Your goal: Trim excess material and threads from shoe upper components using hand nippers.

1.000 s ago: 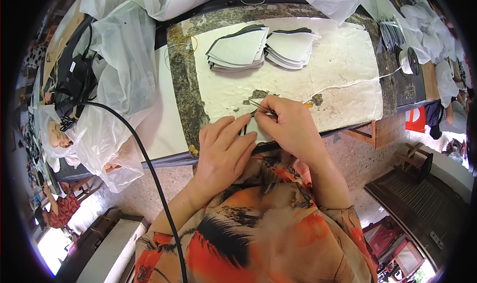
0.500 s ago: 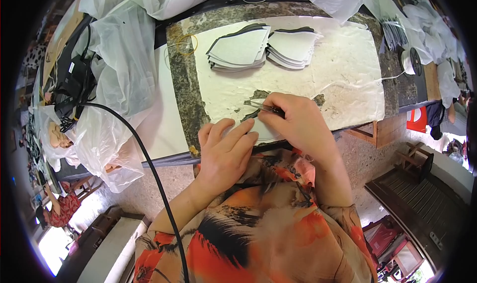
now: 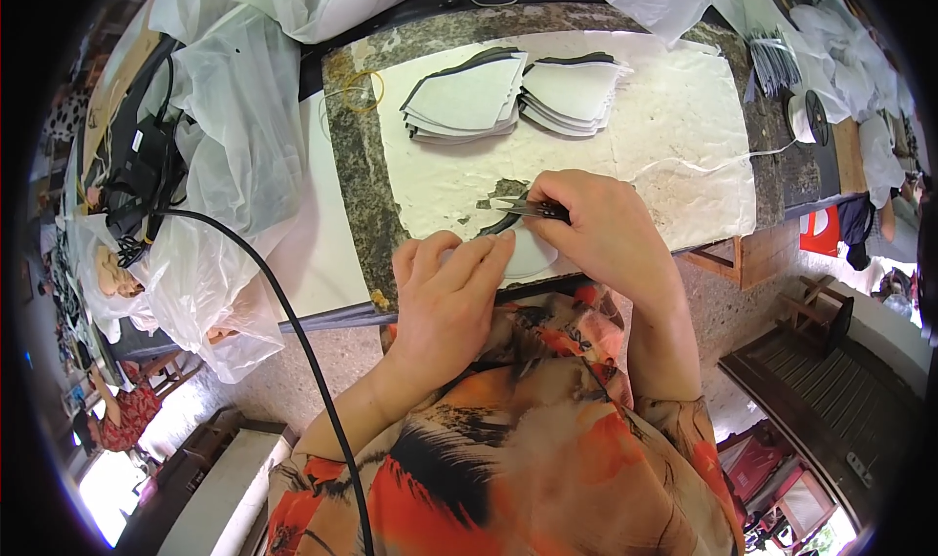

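We're mid-trim: left hand (image 3: pixel 445 297) flat on white piece (image 3: pixel 528 256), right hand (image 3: pixel 601 226) grip clamped on snips (image 3: pixel 523 205). Two stacks (image 3: pixel 518 92) look done.

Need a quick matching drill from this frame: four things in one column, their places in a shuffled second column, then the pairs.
Things:
1. left hand
2. right hand
3. two stacks of cut pieces
4. black cable

Places:
A. far side of the white work surface
B. holding small snips
C. pressed flat on a white cut piece
D. running down past the table's left side

Pairs: 1-C, 2-B, 3-A, 4-D
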{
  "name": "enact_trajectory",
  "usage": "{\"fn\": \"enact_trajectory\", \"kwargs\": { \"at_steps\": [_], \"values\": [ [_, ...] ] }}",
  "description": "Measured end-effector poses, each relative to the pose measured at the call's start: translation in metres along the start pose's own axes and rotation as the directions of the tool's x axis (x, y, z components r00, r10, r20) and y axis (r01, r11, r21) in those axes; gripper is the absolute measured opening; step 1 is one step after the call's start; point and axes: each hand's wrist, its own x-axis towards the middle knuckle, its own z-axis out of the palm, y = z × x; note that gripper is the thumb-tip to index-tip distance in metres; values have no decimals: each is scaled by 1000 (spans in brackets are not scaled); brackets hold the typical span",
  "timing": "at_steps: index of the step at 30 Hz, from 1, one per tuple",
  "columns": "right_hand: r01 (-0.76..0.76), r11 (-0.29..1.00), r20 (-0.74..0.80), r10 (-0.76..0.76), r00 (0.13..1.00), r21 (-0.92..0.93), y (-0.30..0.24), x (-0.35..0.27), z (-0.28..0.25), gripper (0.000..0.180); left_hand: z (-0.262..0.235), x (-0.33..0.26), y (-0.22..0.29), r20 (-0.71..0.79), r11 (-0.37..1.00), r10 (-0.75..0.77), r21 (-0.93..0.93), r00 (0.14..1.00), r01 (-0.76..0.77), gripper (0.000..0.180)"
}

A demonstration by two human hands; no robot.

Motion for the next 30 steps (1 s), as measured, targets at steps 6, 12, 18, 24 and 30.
{"fn": "enact_trajectory", "kwargs": {
  "at_steps": [6, 12, 18, 24, 30],
  "values": [
    [66, 992, -4, -66, 998, -107, 2, 5, -6, 19, -4, 7, 4, 44, 1000, -12, 23, 999, 11, 43],
    [68, 990, -30, -72, 997, -122, 12, 11, -9, 17, -7, 13, 7, 94, 1000, -4, 17, 996, 3, 47],
    [15, 1000, -50, -15, 999, -11, 20, 13, -11, 18, -11, 19, 10, 161, 998, -2, 68, 987, -9, 49],
    [-119, 993, -34, 119, 992, -3, 21, 16, -13, 20, -11, 20, 12, 182, 997, -4, 70, 983, -9, 50],
    [-58, 998, -109, 55, 992, -32, 25, 13, -6, 18, -10, 21, 11, 191, 999, -10, 48, 982, 1, 51]
  ]
}}
